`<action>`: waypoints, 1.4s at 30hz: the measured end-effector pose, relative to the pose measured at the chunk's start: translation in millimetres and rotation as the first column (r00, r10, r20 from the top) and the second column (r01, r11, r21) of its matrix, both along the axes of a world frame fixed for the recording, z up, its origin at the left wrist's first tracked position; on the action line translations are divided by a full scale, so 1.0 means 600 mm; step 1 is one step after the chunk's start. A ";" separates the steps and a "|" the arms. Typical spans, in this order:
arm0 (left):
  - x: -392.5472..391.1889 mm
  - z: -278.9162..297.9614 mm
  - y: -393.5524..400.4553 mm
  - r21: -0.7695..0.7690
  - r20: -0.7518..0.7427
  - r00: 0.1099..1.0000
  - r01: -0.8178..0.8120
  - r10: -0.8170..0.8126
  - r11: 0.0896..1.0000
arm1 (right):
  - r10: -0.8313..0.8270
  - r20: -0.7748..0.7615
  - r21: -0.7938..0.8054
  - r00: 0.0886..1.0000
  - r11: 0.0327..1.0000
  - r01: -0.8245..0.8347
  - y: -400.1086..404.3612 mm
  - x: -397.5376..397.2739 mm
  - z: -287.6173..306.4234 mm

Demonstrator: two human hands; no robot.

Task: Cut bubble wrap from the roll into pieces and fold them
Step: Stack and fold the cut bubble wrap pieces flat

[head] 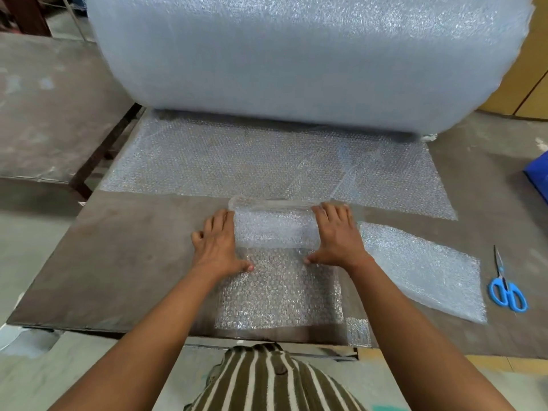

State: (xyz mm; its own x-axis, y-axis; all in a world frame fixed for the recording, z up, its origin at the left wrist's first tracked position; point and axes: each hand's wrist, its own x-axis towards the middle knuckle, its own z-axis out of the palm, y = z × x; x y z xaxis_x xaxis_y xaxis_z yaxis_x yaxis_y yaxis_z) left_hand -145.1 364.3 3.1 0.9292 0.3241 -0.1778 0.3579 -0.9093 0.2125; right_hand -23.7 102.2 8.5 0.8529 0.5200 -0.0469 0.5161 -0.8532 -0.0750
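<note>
A cut piece of bubble wrap lies near the front edge of the tabletop, its far part already doubled back toward the person. The fold is pressed flat at its two ends by the left hand and the right hand, fingers extended, nothing gripped. The sheet is judged light, soft and springy, best held at its edges. Behind it, unrolled wrap reaches the big roll. At the right edge, blue scissors lie beside another cut sheet; bare tabletop is seen to the left.
</note>
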 end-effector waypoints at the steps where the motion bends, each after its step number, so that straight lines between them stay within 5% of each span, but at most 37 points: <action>1: 0.004 0.002 0.001 0.008 -0.016 1.000 0.001 -0.001 1.000 | -0.010 -0.016 -0.004 1.000 1.000 0.010 0.000 0.004 0.001; 8: 0.023 0.003 0.013 0.025 -0.094 0.995 0.046 -0.043 0.999 | 0.033 -0.083 0.060 0.996 0.998 -0.028 -0.008 0.030 0.006; 15: 0.019 -0.008 0.017 0.010 0.111 0.955 0.275 -0.274 0.961 | 0.230 0.093 0.149 0.969 0.959 -0.242 -0.008 0.007 -0.021; 21: 0.011 -0.021 0.027 0.121 0.340 0.831 0.427 -0.441 0.896 | 0.133 0.192 0.280 0.972 0.942 -0.184 0.011 -0.022 -0.012; 24: 0.017 -0.026 0.038 0.259 0.357 0.769 0.464 -0.530 0.847 | 0.216 0.290 0.230 0.932 0.930 -0.287 0.007 -0.018 -0.020; 27: 0.021 -0.030 0.042 0.344 0.255 0.804 0.444 -0.537 0.828 | 0.251 0.343 0.138 0.905 0.940 -0.312 0.001 -0.015 -0.036; 29: 0.020 -0.034 0.031 0.246 0.236 0.867 0.384 -0.439 0.890 | 0.211 0.357 0.096 0.910 0.961 -0.260 0.002 -0.025 -0.047; 34: 0.007 -0.032 0.006 0.281 0.185 0.922 0.282 -0.340 0.917 | 0.048 0.337 0.076 0.940 0.994 -0.078 0.007 -0.059 -0.063; 42: 0.021 0.006 -0.009 0.303 0.118 0.963 0.196 -0.241 0.933 | -0.018 0.373 -0.001 0.928 1.000 0.020 0.022 -0.044 -0.038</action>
State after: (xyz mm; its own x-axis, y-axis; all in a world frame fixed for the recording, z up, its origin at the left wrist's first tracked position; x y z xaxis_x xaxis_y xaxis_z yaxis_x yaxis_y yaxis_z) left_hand -132.3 358.7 6.9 0.9912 0.1264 0.0403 0.1277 -0.9913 -0.0324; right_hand -50.1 115.6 -14.3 0.8192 0.5039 0.2739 0.4897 -0.8631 0.1232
